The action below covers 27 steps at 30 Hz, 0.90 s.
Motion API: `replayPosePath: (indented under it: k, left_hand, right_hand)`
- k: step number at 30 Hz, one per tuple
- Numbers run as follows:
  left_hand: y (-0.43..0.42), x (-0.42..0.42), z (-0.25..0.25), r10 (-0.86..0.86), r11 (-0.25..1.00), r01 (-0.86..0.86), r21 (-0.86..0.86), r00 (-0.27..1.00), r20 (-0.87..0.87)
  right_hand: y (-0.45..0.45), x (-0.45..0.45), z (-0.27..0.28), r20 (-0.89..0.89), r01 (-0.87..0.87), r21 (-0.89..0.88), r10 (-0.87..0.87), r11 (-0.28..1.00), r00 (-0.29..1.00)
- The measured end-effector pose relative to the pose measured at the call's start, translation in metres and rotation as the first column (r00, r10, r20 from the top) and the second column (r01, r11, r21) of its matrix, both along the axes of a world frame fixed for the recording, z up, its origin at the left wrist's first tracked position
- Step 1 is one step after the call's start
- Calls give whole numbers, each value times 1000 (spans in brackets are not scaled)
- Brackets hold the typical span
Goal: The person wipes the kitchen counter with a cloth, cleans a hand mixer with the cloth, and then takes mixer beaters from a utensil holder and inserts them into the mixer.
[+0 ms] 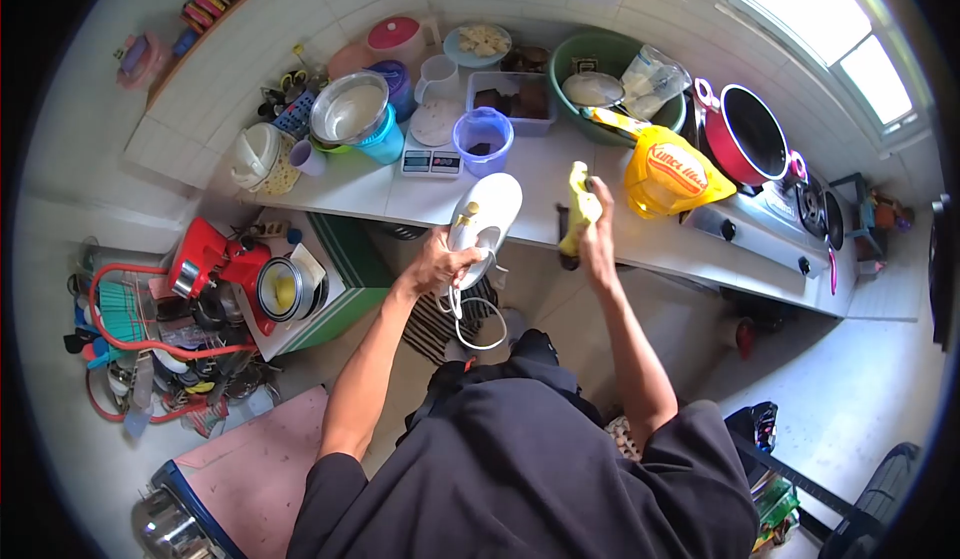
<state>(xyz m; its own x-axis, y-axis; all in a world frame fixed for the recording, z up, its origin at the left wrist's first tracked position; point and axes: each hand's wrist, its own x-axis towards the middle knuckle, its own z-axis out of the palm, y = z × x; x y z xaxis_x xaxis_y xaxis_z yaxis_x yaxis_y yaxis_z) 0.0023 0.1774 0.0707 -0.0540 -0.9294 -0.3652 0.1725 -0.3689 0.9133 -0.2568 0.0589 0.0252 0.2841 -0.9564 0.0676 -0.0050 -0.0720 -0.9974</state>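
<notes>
In my left hand (pixel 440 264) is a white hand mixer (pixel 498 204), gripped near its handle, with its white cord (pixel 490 344) looping down below. My right hand (pixel 598 234) is closed round a long yellow-green thing (pixel 579 199) with a dark lower end; blur hides its exact kind. Both things are held up in front of the counter's edge, apart from each other. Just beyond the mixer, a purple tub (pixel 483 149) with something dark inside stands on the counter beside a digital kitchen scale (pixel 432 162).
A yellow plastic bag (pixel 672 174) lies by a green basin (pixel 562 109) and a gas stove (pixel 765 234) bearing a red pot (pixel 728 149). Metal and blue bowls crowd the counter's left. A red stand mixer (pixel 215 269) stands lower left, near piled utensils (pixel 165 349).
</notes>
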Motion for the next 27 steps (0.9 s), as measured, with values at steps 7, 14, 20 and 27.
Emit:
replayPosePath:
  k: [7,14,20,27]
  left_hand:
    - [6,-37,-18,-188,979,203,-20,937,293]
    - [33,-23,-24,-300,912,363,-193,909,291]
    - [28,-13,-21,-229,914,341,-220,881,414]
    - [43,-17,-12,-183,752,439,-492,856,484]
  right_hand:
    - [54,70,3,-48,79,62,-76,995,996]
    - [-2,64,3,-176,4,457,86,889,981]
    - [52,74,-24,48,6,-126,0,992,999]
    - [14,55,18,129,-68,696,-32,715,991]
